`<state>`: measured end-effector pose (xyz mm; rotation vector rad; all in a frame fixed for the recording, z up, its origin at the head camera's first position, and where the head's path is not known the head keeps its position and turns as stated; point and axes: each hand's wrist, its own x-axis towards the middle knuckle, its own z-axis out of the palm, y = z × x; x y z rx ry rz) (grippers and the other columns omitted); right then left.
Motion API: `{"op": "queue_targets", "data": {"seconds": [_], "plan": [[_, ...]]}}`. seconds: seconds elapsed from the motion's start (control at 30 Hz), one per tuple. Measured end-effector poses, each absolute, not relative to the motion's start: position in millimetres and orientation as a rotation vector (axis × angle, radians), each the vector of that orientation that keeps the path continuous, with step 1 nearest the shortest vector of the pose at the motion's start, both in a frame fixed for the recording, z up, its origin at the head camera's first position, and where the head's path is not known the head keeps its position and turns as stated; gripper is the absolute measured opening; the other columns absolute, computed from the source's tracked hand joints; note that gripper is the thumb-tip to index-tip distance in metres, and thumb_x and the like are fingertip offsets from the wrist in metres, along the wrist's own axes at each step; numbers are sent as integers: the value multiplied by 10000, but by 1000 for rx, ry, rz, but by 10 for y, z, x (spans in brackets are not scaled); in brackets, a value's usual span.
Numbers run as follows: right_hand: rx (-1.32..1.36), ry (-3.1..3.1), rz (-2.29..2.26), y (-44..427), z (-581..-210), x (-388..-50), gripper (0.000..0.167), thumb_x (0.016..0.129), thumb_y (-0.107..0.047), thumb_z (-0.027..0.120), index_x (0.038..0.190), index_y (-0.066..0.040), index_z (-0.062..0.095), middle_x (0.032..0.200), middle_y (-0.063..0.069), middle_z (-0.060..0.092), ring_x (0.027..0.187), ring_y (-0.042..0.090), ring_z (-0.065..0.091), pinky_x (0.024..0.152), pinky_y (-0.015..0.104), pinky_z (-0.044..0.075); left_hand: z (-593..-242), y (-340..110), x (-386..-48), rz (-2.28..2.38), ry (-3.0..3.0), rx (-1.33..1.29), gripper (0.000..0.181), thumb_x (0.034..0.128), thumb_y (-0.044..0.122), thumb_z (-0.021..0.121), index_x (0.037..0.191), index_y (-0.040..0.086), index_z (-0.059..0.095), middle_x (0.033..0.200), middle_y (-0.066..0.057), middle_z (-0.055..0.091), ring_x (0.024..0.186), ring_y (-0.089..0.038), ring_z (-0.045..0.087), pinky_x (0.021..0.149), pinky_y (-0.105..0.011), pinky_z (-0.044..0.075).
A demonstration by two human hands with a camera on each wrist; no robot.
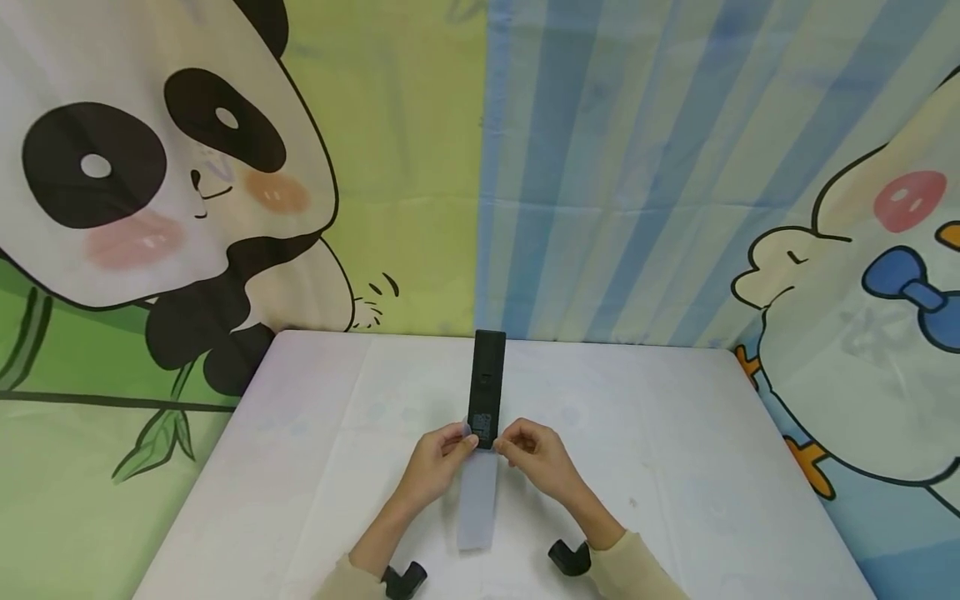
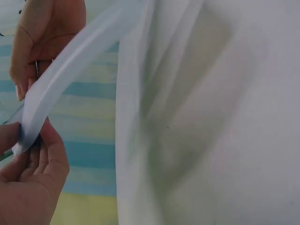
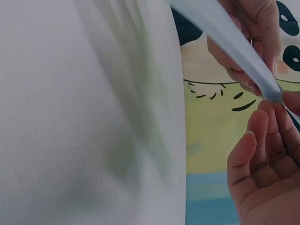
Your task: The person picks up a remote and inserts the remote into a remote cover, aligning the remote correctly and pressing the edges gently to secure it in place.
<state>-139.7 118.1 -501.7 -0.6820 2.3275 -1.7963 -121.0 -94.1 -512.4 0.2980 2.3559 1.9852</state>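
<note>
Above one white tabletop, one pale strip trailing between two wrists is pinched by one left hand and one right hand at the near end of one black bar extended beyond the hands.

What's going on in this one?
A person's left hand grips the near end of a black oblong object, while the right hand pinches at a pale strip by the object's near right corner. The strip trails from that end toward the person, over the white table. How firmly it is attached can't be seen.
</note>
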Motion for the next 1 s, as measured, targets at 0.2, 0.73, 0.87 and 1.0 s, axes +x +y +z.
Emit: {"op": "queue_targets", "data": {"seconds": [0.2,0.73,0.87,1.0], "plan": [[-713,2307,-1766,1235,-5199,-1468,127,982,-202,678,956,-78,674,884,157,665,690,326,612,610,285,513,-5245,-982,-1229,2046,2212,185,279,996,162,649,1145,-73,673,1033,-133,712,942,-203,676,800,-295,558],[-535,2287,-1903,1159,-4758,-1541,233,1016,-71,596,1205,62,624,1008,128,690,914,394,641,737,457,561,-5267,-975,-1157,2099,2059,234,315,981,194,671,1170,-57,687,1007,-97,735,878,-131,639,791,-268,538],[-511,2324,-1868,1120,-4609,-1528,212,1005,-85,618,1151,65,650,953,108,693,833,420,625,715,336,539,-5264,-959,-1143,2093,2037,268,313,979,187,674,1167,-63,684,1023,-107,733,894,-131,655,805,-282,545],[-552,2335,-1833,1119,-4574,-1523,159,1011,-73,603,1068,67,652,883,144,676,789,473,594,675,276,495,-5263,-951,-1138,2092,2027,283,348,985,217,669,1187,-68,674,1035,-115,733,918,-137,674,821,-302,554]]}}
